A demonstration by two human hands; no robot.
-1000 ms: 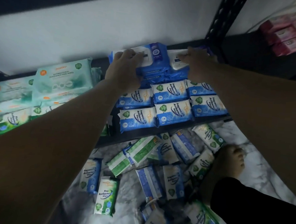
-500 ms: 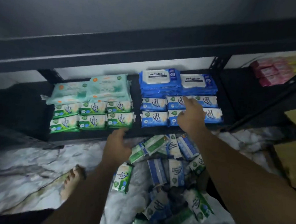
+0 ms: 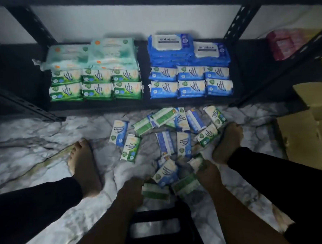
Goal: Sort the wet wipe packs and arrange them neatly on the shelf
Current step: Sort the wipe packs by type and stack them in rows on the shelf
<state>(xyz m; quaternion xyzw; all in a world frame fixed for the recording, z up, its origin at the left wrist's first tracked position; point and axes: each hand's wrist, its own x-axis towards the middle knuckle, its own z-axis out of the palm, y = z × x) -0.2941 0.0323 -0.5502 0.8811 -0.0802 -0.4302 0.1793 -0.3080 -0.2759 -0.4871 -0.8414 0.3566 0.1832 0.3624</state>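
On the dark low shelf [image 3: 101,107], small green wipe packs [image 3: 97,83] lie in two rows on the left, with large teal packs [image 3: 96,57] behind them. Small blue packs [image 3: 191,84] lie in rows on the right, and large blue packs [image 3: 169,45] are stacked behind those. Several loose green and blue packs [image 3: 174,135] are scattered on the marble floor. My left hand [image 3: 132,187] is down at the end of a green pack [image 3: 155,192]; its grip is blurred. My right hand [image 3: 207,173] grips another green pack [image 3: 185,185].
My bare feet [image 3: 83,166] [image 3: 226,142] stand either side of the pile. A black stool [image 3: 160,226] is right below me. A cardboard box [image 3: 308,133] sits at the right, and pink packs [image 3: 283,44] lie on the neighbouring shelf. Upright shelf posts [image 3: 234,19] flank the bay.
Both hands have left the blue packs on the shelf and dropped to the loose packs on the floor. The view has pulled back and tilted down.
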